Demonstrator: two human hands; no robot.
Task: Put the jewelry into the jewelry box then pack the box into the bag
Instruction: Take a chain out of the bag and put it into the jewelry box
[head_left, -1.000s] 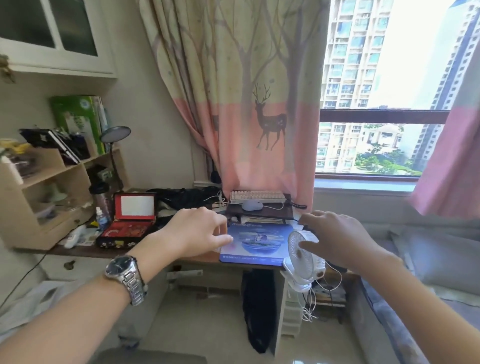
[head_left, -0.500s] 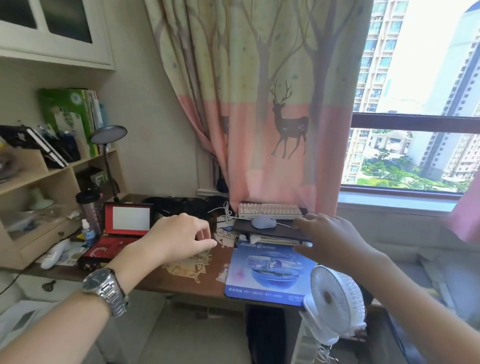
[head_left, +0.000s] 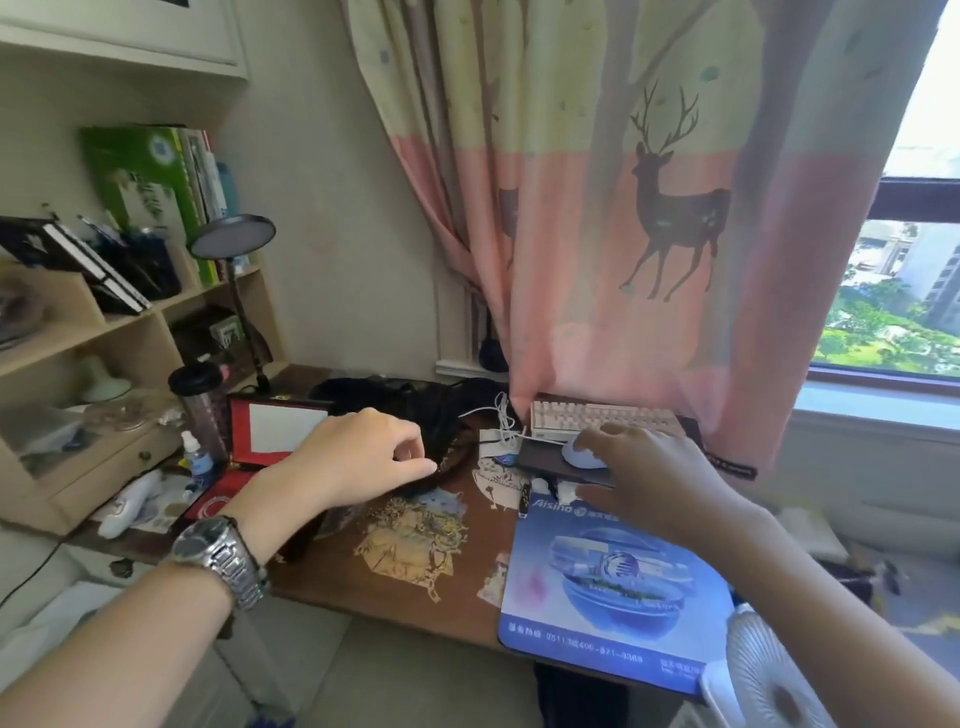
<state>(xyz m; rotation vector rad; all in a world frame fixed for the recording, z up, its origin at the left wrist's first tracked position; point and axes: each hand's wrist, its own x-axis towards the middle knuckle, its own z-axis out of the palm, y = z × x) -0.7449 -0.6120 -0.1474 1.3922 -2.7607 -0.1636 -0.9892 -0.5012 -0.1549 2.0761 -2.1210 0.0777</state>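
1. Since the earlier frames the view has closed in on the desk (head_left: 363, 597) and tilted down. Both hands have advanced from the near edge to positions above the desk surface, and the clip fan (head_left: 769, 680) has dropped to the lower right corner of the view.
2. The left hand (head_left: 358, 457), with a metal wristwatch (head_left: 221, 558) on its wrist, is held above the desk with the fingers loosely curled and the thumb close to the forefinger. It holds nothing.
3. The right hand (head_left: 654, 478) is held palm down with relaxed, slightly spread fingers over the far end of the blue mouse pad (head_left: 602, 587). Its fingertips lie at the pale computer mouse (head_left: 579, 454); contact cannot be confirmed.
4. The jewelry box (head_left: 249, 457) stands open at the left of the desk, partly hidden behind the left forearm. Its lid is upright, showing a red frame around a white panel.
5. A bracelet (head_left: 210, 505) appears to lie on the red lining of the box's tray, though blur makes this uncertain.
6. The black bag (head_left: 410, 410) lies slumped at the back of the desk, just beyond the left hand and beside the box lid.
7. A white keyboard (head_left: 597, 415) sits on a dark stand behind the mouse, against the pink deer curtain (head_left: 623, 234).
8. A dark tumbler (head_left: 200, 405) and a small bottle (head_left: 196, 460) stand left of the box; a desk lamp (head_left: 234, 239) rises behind them beside the wooden shelf unit (head_left: 104, 332).
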